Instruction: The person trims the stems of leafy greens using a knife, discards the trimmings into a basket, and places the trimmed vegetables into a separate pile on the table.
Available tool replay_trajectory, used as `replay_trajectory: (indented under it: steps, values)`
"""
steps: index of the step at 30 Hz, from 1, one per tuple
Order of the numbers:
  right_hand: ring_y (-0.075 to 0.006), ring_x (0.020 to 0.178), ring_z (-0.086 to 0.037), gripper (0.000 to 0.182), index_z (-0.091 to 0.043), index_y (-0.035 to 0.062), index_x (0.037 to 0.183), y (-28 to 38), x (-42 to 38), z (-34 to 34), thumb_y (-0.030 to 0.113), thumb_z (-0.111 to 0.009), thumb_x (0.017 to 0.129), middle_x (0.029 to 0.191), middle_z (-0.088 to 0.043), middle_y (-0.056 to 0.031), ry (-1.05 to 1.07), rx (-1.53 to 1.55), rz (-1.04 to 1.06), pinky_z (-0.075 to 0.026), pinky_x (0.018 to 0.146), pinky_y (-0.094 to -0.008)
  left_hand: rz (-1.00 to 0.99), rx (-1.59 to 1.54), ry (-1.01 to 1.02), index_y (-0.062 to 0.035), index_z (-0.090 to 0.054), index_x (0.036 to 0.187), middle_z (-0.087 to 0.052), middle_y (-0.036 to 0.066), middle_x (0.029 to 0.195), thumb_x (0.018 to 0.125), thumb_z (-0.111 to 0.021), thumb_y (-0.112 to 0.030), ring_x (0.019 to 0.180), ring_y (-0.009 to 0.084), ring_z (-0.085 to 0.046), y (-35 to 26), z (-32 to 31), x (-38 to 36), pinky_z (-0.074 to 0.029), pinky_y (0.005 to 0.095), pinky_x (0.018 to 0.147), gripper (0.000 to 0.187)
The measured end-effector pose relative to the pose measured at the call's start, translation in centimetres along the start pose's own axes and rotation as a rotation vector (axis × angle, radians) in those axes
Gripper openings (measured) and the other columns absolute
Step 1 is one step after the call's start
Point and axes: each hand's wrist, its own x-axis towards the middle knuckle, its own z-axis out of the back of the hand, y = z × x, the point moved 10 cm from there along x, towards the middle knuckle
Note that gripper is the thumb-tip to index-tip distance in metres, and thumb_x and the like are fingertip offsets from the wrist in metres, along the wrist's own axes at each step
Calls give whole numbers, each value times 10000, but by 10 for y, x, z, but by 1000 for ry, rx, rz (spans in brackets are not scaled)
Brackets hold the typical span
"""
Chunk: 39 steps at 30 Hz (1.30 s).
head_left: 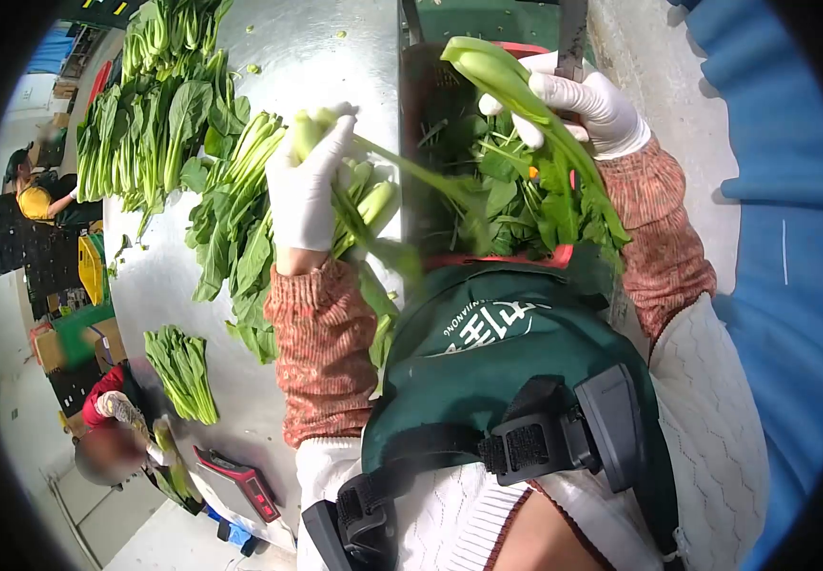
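Note:
My left hand [307, 186], in a white glove, is closed around leafy green stalks [373, 205]; their leaf ends are smeared by motion. It is above the metal table, beside a loose pile of leafy greens [240, 224]. My right hand [592, 107], also gloved, grips a pale-stemmed leafy green [502, 76] whose leaves hang down toward my apron. A dark knife blade [572, 38] sticks up from that same hand; its handle is hidden. Beneath it, a red-rimmed crate [559, 257] holds loose leaves [497, 195].
Bunched greens [136, 143] are heaped at the table's far end. Another bunch [180, 373] lies near a red scale [240, 483] on the metal table [269, 409]. One person [112, 419] stands across the table, another [36, 195] farther off. A blue curtain [783, 238] hangs at right.

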Motion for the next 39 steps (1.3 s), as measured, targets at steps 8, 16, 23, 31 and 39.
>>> replay_trajectory:
  steps: [8, 16, 23, 31, 39]
  values:
    - [-32, 665, -499, 284, -696, 11, 1049, -21, 56, -47, 263, -668, 922, 747, -635, 10, -90, -685, 46, -425, 591, -223, 81, -487, 157, -11, -552, 1247, -646, 83, 1026, 897, -685, -147, 879, 146, -626, 24, -37, -24, -508, 272, 772, 398]
    - [-10, 594, -480, 228, -715, 44, 960, -107, 91, 15, 253, -630, 924, 782, -647, 41, -272, -718, 45, -384, 532, -208, -262, -1102, -150, 17, -490, 1320, -477, 243, 1402, 898, -605, -146, 1351, 385, -403, 9, 144, -73, -186, 613, 1177, 467]
    - [-183, 795, -668, 223, -694, 3, 1002, -212, 103, -37, 182, -652, 875, 874, -712, -133, -84, -858, -126, -516, 764, -313, -464, -1250, -317, 53, -556, 1255, -594, 163, 1300, 821, -632, -56, 1261, 310, -504, 35, 237, -157, -188, 536, 1201, 455]
    - [-191, 792, -688, 239, -697, 28, 1026, -195, 127, -43, 206, -644, 875, 881, -716, -128, -200, -813, -155, -528, 759, -301, -538, -1289, -399, 55, -554, 1249, -595, 172, 1293, 841, -611, -61, 1255, 296, -516, 57, 267, -184, -192, 539, 1200, 429]
    - [-110, 777, -653, 228, -694, 1, 1035, -186, 134, -62, 180, -649, 901, 854, -720, -71, -168, -674, -105, -514, 754, -268, -456, -1306, -634, 34, -563, 1171, -631, 158, 1200, 860, -618, -121, 1209, 317, -552, 80, 274, -179, -288, 579, 1150, 352]
